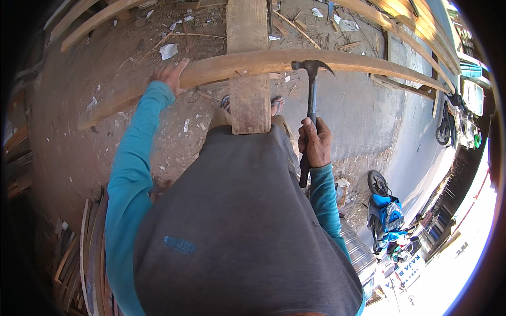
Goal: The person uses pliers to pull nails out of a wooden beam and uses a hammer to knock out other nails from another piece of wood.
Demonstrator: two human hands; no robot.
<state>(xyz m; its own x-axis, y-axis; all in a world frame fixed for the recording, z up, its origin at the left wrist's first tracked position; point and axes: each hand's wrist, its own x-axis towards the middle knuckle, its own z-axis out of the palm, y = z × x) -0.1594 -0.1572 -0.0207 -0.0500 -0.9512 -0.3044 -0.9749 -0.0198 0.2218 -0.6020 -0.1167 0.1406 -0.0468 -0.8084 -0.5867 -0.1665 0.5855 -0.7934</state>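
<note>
A long wooden beam [211, 69] crosses in front of me from left to right, lying over a wide upright-running plank [249, 105] whose near end is close to my body. My left hand [169, 77] grips the beam left of that plank; part of its fingers is hidden. My right hand [316, 142] is wrapped round the handle of a claw hammer [312, 97], right of the plank. The hammer's dark head overlaps the beam in view; whether it touches, I cannot tell. Where beam and plank cross, a small nail-like bit [241, 72] sticks out.
My sandalled feet [277, 104] stand either side of the plank. Paper scraps [168, 51] and wood offcuts litter the dirt floor. More timbers [406, 31] lie at the far right, stacked strips [89, 253] at the near left. A blue motorbike [387, 213] stands at the right.
</note>
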